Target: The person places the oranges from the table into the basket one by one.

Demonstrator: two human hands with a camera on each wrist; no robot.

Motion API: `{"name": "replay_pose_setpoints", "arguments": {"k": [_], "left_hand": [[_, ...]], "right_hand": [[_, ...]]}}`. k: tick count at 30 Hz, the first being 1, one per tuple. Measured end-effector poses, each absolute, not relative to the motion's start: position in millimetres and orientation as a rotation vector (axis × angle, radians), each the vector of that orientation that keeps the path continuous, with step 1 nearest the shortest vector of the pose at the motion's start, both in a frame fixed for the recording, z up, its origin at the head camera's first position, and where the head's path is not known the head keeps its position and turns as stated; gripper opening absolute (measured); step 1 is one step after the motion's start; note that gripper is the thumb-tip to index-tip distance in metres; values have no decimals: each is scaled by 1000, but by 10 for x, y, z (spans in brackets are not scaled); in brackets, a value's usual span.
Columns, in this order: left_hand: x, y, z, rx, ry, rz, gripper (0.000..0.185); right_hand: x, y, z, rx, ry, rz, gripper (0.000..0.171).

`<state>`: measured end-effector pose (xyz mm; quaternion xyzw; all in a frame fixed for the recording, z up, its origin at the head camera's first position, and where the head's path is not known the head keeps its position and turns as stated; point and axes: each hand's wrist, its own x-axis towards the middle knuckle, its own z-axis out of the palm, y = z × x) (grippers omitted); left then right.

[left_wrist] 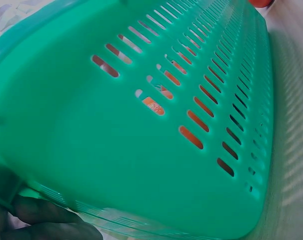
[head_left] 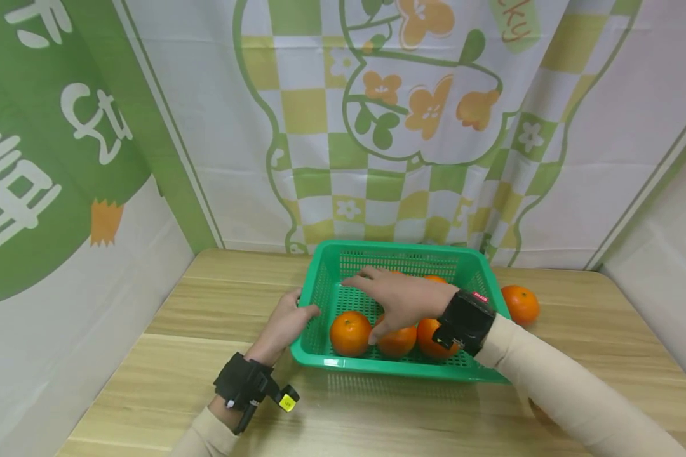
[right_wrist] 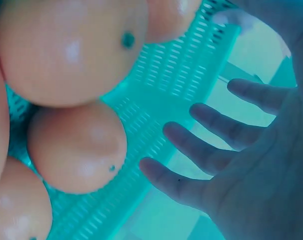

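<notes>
A green slotted basket stands on the wooden table. My left hand grips its left rim, thumb over the edge; the left wrist view shows the basket wall close up with my fingers below it. My right hand hovers open inside the basket, fingers spread and holding nothing, just above the oranges. Three oranges lie along the front of the basket and another at the back. The right wrist view shows oranges on the basket floor beside my spread fingers.
One more orange lies on the table just outside the basket's right side. A printed green and yellow backdrop closes the back and sides. Bare table top stretches left of and in front of the basket.
</notes>
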<state>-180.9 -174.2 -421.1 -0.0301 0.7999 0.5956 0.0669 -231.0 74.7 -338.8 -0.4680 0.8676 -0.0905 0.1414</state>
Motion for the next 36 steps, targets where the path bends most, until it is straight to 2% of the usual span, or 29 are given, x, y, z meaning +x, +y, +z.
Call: {"name": "replay_pose_setpoints", "arguments": {"k": [25, 36], "left_hand": [[-1794, -1738, -4192, -98, 2393, 1798, 49], [-1813, -1748, -4213, -112, 2376, 1825, 47]], "right_hand": [[-2296, 1360, -2985, -1173, 2648, -423, 99], [-2302, 1598, -2955, -1110, 2695, -529, 95]]}}
